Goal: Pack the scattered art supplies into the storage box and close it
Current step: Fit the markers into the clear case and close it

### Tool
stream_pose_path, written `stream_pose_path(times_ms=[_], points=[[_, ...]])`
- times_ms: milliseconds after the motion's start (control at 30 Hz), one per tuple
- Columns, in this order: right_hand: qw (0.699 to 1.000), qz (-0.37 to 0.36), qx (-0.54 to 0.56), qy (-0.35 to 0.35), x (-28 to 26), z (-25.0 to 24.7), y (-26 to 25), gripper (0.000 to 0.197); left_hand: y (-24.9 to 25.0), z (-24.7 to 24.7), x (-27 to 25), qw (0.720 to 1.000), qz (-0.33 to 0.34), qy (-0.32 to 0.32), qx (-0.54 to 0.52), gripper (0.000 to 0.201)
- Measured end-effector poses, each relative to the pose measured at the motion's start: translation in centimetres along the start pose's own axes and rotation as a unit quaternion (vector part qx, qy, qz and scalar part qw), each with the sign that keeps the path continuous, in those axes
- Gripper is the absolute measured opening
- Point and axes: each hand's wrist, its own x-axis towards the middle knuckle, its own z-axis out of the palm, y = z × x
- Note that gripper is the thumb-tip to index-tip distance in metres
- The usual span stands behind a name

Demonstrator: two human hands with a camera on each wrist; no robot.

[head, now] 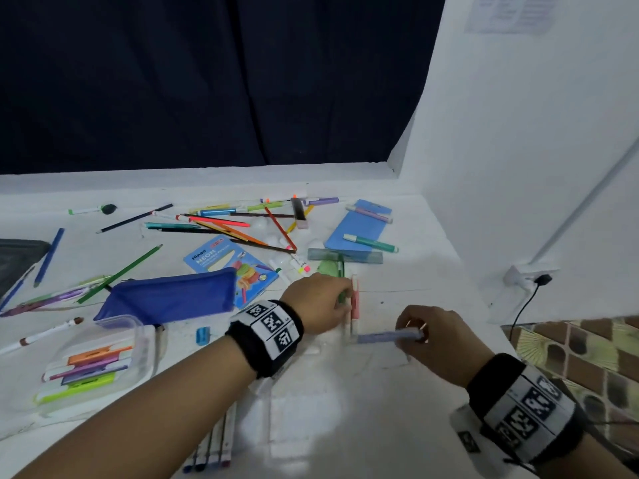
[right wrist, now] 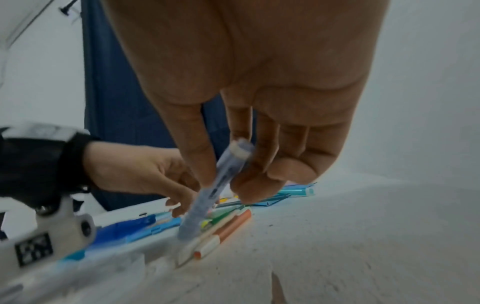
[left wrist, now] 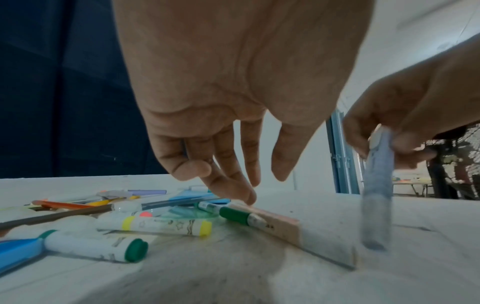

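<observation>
While the right hand (head: 437,340) pinches a pale lilac marker (head: 389,337) between thumb and fingers, its far end dips toward the white table (head: 397,426). At 9 o'clock of that hand, the left hand (head: 316,302) reaches down with straightened fingers (left wrist: 233,185), the tips touching a pink-and-white marker (head: 354,305) that lies flat beside a green-capped marker (left wrist: 239,215); nothing is grasped there. At 8 o'clock of the left hand, well apart, the clear plastic storage box (head: 145,344) stands open with orange, purple and lime markers inside. A blue pouch (head: 173,295) lies just beyond it at 12 o'clock. Loose coloured pencils (head: 221,224) lie scattered farther off, toward 11 o'clock of the left hand.
</observation>
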Motion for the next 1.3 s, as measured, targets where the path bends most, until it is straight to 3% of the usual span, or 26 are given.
stream_pose_path(times_ms=[100,267,400,633,800,900,1067,1300], points=[[0.992,0.004,0.110,0.065,0.4,-1.1,1.1,0.014,0.6,0.3,2.2,1.000,-0.019,0.009,0.021,0.024],[0.962,0.024,0.258,0.092,2.3,-1.9,1.9,0.009,1.5,0.4,5.3,0.995,-0.046,-0.034,0.079,0.046],[0.965,0.002,0.256,0.056,3.3,-2.5,2.5,0.007,1.4,0.0,7.1,0.985,-0.072,-0.086,0.130,0.055],[0.974,-0.029,0.224,0.020,4.4,-2.6,3.9,0.005,2.1,-0.1,8.0,0.988,-0.086,-0.077,0.098,0.068],[0.973,-0.054,0.224,0.017,5.7,-3.4,3.9,0.018,3.6,-1.0,6.2,0.997,-0.074,0.018,-0.017,0.045],[0.971,-0.069,0.229,0.013,6.3,-3.3,3.5,0.023,4.1,-1.8,3.8,0.984,-0.071,0.104,-0.128,0.032],[0.961,-0.080,0.263,-0.020,6.9,-1.7,1.5,0.009,4.0,-3.9,-2.0,0.912,-0.070,0.274,-0.297,0.025],[0.948,-0.126,0.283,-0.066,7.2,1.8,-5.7,0.010,-1.6,-6.2,-11.7,0.812,-0.088,0.411,-0.405,0.018]])
